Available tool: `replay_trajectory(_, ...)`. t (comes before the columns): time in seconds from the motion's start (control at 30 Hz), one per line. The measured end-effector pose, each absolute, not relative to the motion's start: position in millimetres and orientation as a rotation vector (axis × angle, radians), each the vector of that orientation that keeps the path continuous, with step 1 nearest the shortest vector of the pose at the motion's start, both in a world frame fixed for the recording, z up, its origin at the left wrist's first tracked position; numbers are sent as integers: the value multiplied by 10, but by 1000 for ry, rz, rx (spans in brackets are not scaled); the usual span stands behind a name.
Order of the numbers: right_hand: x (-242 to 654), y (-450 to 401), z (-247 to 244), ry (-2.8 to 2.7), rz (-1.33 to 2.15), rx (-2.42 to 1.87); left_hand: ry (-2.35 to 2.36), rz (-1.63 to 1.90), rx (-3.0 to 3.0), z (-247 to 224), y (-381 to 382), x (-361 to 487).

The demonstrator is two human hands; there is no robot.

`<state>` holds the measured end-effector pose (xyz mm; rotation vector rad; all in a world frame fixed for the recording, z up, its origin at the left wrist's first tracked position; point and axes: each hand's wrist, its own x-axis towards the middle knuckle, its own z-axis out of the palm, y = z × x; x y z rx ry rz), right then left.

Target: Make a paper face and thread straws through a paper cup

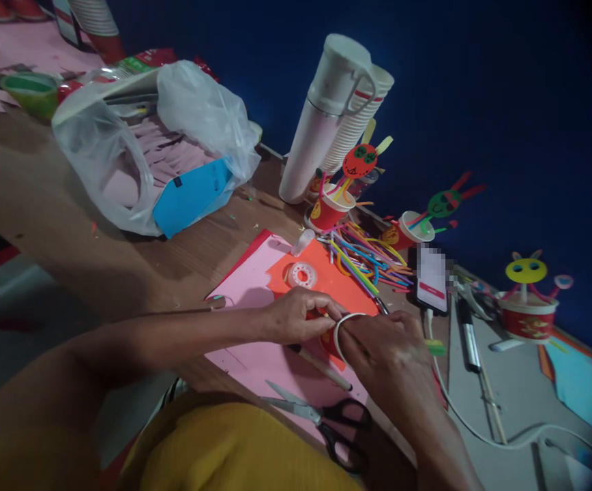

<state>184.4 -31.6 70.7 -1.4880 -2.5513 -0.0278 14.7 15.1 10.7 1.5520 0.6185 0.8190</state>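
Note:
A red paper cup (330, 342) with a white rim is tilted between my hands above pink and orange sheets. My left hand (296, 315) is at the cup's near-left side, thumb and fingers pinched by the rim; what they pinch is too small to name. My right hand (385, 344) holds the cup, its fingers reaching over and into the rim. Just behind my left hand lies a tape roll (303, 275) on the orange sheet (350, 279). Black-handled scissors (319, 414) lie partly open on the pink sheet (255, 269), close to my body, beside a pen-like stick (327, 370).
A plastic bag (194, 102) of pink paper strips stands at the left. Behind are a white thermos (316, 123), stacked cups (360, 109), decorated cups (526, 317) and colourful pipe cleaners (367, 256). A phone (432, 279) with a cable lies right.

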Motion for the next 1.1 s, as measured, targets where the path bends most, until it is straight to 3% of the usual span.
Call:
replay_trajectory(0.47,1820,-330,675,-2689,-228,-1501,655,745,1507,97,189,156)
replay_trajectory(1.1,1786,-342,706,-2586,-137,-1605,702,755,1421,66,221,183)
